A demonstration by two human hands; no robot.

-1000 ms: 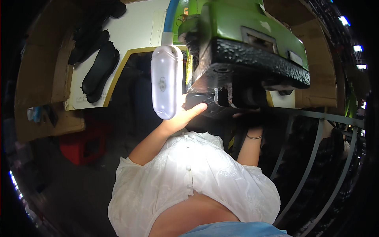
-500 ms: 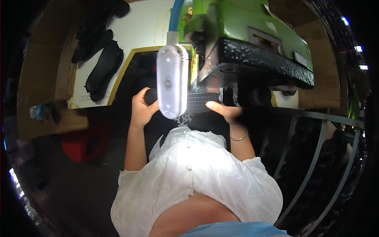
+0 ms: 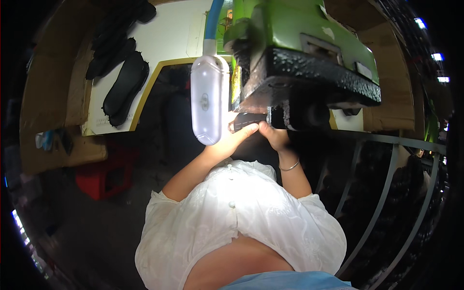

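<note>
Grip: L hand point(image 3: 229, 144) & R hand point(image 3: 276, 138) both look to be pinching the dark ridged piece point(image 3: 250, 118), thumbs almost tip to tip at its near edge; most fingers hidden. Piece sits just right of the hanging lamp point(image 3: 210, 96), close under the overhang of the green machine point(image 3: 295, 29). Prob. light, rubbery, bendy but springy, not fragile; ridges s/b OK vs. slipping. Best hold: edges, thumbs on top, fingers under, clear of machine parts. Writing: lamp has a small oval mark, too small to read; pale label on machine, illegible; ruler-type marks on white table point(image 3: 169, 29) nr black soles point(image 3: 125, 89). None seen on piece, tho much hidden.
</note>
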